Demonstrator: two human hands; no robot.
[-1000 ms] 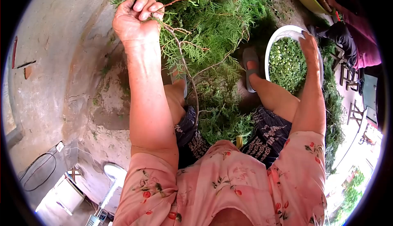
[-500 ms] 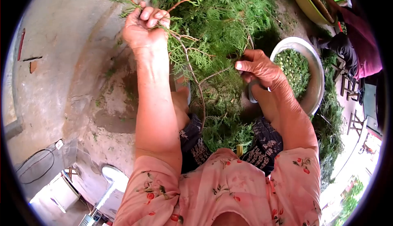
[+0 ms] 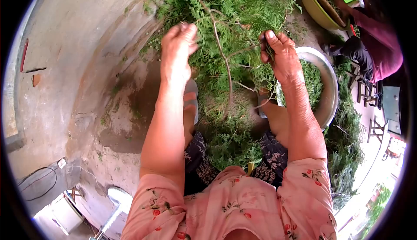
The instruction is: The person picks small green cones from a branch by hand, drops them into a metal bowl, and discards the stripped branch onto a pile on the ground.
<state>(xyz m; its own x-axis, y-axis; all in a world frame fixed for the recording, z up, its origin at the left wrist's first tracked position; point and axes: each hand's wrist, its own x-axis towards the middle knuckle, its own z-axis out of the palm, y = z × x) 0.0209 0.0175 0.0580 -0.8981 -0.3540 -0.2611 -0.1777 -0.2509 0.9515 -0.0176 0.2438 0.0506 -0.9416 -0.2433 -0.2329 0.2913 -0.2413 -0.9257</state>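
Note:
My right hand [image 3: 284,55] is closed around a feathery green conifer sprig [image 3: 270,25], its flat leaves fanning out above the fingers. My left hand [image 3: 178,44] is smeared by motion, fingers bent, to the left of a thin, mostly bare branch [image 3: 222,51]. That branch runs between my hands with few leaves on its stem, and its lower end is blurred. Beneath both hands lies a heap of green conifer branches [image 3: 234,1]. Beside my right forearm stands a metal basin [image 3: 332,83] holding stripped green bits [image 3: 310,79].
A yellow-green tub [image 3: 319,14] with a woven tray stands at the upper right, near a seated person in a purple top [image 3: 384,48]. More cut greenery [image 3: 343,144] lies beyond the basin. A concrete wall [image 3: 87,31] rises on the left, and a standing fan [image 3: 119,196] is behind.
My left hand has moved down and right, away from the branch tip it held. My right hand has risen slightly with the sprig. The bare branch has shifted up and right.

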